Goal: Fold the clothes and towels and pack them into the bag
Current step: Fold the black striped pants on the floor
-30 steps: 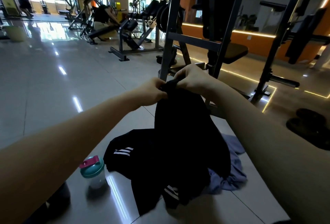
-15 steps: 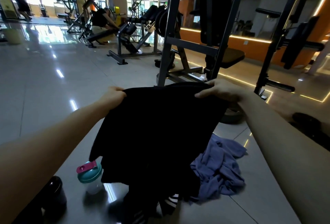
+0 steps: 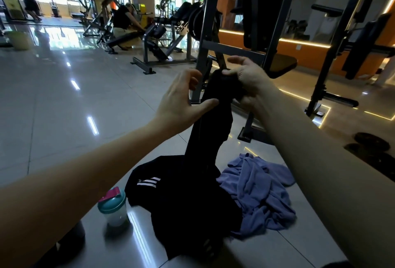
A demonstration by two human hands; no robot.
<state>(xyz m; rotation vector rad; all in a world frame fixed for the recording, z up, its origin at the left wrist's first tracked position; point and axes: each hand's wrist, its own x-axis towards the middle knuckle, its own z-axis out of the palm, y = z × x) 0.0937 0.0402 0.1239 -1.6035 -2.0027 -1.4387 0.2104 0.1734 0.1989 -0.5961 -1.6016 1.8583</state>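
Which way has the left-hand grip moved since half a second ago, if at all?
Yes. The left-hand grip has moved right, up to the grey rack upright, closing on the right-hand grip, which holds the black garment.

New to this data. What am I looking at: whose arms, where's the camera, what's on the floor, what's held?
No robot: these are a person's two bare arms, filmed by one wide-angle camera worn on their head, looking forward and down. The right hand grips the bunched top of a black garment, which hangs down to a black pile with white stripes on the tiled floor. The left hand is loose, thumb against the cloth. Beside the pile lie a crumpled purple-blue cloth and a teal-lidded shaker bottle.
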